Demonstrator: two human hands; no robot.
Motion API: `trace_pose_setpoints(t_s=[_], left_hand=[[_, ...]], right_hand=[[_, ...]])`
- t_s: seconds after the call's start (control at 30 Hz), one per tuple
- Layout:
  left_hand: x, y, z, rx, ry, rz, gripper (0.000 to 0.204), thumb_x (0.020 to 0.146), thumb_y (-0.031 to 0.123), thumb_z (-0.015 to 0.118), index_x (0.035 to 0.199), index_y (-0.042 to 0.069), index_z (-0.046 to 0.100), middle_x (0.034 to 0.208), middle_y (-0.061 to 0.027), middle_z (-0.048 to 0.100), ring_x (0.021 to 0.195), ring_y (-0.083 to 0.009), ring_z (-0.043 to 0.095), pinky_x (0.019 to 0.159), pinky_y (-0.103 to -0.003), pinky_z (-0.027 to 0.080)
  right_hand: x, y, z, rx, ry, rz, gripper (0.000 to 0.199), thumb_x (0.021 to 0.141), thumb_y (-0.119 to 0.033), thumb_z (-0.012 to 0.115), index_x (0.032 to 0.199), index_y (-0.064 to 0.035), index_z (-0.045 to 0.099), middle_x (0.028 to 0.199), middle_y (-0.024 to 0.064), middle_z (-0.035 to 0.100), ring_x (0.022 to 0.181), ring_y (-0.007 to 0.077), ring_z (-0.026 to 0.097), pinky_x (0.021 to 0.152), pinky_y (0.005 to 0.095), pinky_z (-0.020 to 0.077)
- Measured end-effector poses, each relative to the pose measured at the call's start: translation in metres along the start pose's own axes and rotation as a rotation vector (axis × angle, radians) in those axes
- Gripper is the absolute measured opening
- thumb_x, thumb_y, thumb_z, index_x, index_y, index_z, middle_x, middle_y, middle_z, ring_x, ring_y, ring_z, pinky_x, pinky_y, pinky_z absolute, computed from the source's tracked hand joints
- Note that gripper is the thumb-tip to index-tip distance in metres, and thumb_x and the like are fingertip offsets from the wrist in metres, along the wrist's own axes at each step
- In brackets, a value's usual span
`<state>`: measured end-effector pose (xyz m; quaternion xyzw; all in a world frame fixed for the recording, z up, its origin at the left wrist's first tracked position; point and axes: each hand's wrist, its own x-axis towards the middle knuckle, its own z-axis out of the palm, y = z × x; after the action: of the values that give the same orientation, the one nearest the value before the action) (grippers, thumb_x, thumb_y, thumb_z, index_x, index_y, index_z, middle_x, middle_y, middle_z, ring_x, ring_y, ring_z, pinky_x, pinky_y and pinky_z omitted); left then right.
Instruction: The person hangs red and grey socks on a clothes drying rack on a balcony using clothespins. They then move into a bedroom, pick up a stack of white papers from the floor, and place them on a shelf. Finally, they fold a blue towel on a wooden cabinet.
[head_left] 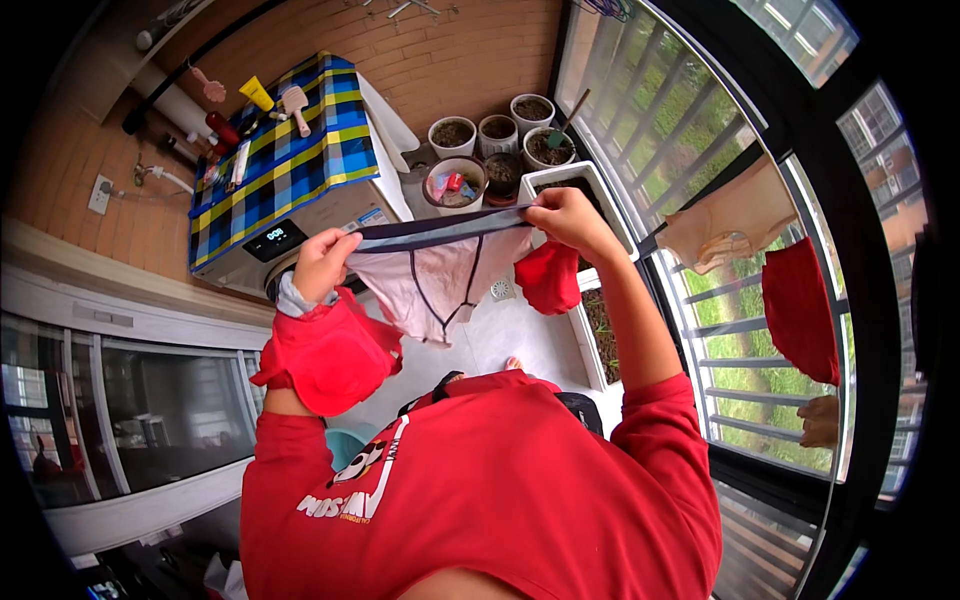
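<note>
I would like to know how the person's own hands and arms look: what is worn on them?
The left sleeve and right sleeve are plain red, ending near the elbows. The left hand and right hand wear no gloves. Grey fabric sits just behind the left hand; I cannot tell if it is worn. No watch shows on the right forearm.

Left hand (322,263), right hand (570,218) well apart — both pinching — arms (645,325) extended forward.
</note>
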<state>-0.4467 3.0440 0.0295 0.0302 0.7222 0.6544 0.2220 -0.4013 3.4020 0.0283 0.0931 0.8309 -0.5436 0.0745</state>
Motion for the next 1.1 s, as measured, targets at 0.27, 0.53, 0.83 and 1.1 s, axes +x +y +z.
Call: trace_pose_setpoints(t_s=[0.27, 0.53, 0.83, 1.1], left_hand=[[0.006, 0.000, 0.034, -0.030, -0.019, 0.129, 0.023, 0.081, -0.001, 0.050, 0.103, -0.001, 0.053, 0.096, -0.0081, 0.057, 0.070, -0.0134, 0.059, 0.063, -0.023, 0.051], [-0.005, -0.052, 0.057, -0.044, 0.047, 0.066, 0.019, 0.078, -0.006, 0.049, 0.096, -0.001, 0.052, 0.097, -0.0082, 0.056, 0.073, -0.0184, 0.062, 0.062, -0.031, 0.056], [-0.038, -0.078, 0.037, -0.132, -0.094, -0.096, 0.033, 0.075, -0.009, 0.060, 0.105, -0.001, 0.048, 0.095, -0.0051, 0.052, 0.086, -0.0121, 0.053, 0.077, -0.024, 0.045], [-0.009, -0.110, -0.015, 0.076, -0.029, -0.173, 0.016, 0.089, 0.010, 0.050, 0.098, -0.002, 0.053, 0.092, -0.0116, 0.056, 0.081, -0.0130, 0.054, 0.073, -0.024, 0.043]], right_hand=[[0.001, 0.010, -0.025, -0.059, -0.017, -0.094, 0.022, 0.074, -0.017, 0.059, 0.086, 0.0008, 0.058, 0.068, 0.0099, 0.063, 0.059, 0.0165, 0.059, 0.059, 0.0296, 0.0479], [-0.013, 0.070, -0.009, 0.121, -0.196, 0.022, 0.014, 0.072, -0.003, 0.059, 0.085, -0.0029, 0.053, 0.062, 0.0059, 0.057, 0.050, 0.0092, 0.050, 0.042, 0.0252, 0.0393], [-0.047, 0.095, 0.027, 0.105, -0.405, -0.109, 0.020, 0.073, -0.006, 0.063, 0.091, -0.0006, 0.057, 0.070, 0.0068, 0.058, 0.064, 0.0146, 0.056, 0.059, 0.0281, 0.0452], [0.007, 0.097, 0.042, 0.217, -0.526, -0.144, 0.018, 0.082, -0.017, 0.062, 0.087, 0.0001, 0.062, 0.071, 0.0059, 0.057, 0.065, 0.0115, 0.054, 0.062, 0.0280, 0.0445]])
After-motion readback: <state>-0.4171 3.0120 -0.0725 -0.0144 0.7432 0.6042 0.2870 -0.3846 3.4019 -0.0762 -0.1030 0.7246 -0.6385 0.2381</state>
